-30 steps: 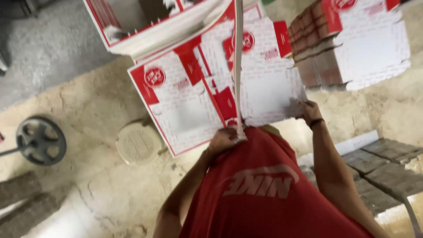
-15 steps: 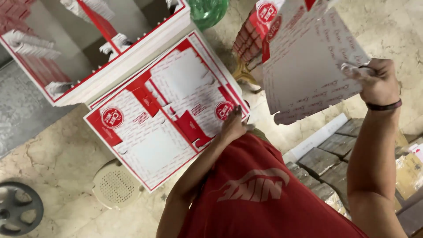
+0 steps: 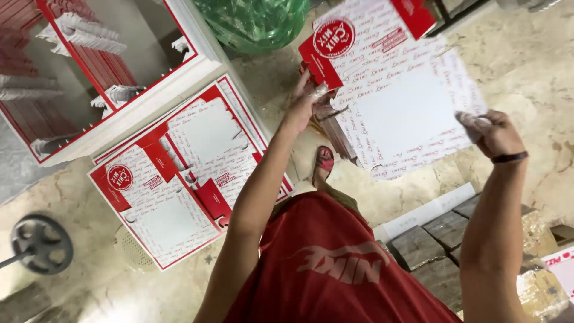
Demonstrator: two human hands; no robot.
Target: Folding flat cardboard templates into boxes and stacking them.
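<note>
Flat red-and-white box blank held up by 2 hands.

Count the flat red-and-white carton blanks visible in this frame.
2 show a full face: one carton blank held up between left hand and right hand; one topping the floor stack. More lie hidden beneath.

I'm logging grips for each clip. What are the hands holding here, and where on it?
Both hold one flat red-and-white carton sheet: left hand at its left edge, right hand at its right edge.

matt printed cardboard sheet, glossy green plastic bag, rough stone floor.
</note>
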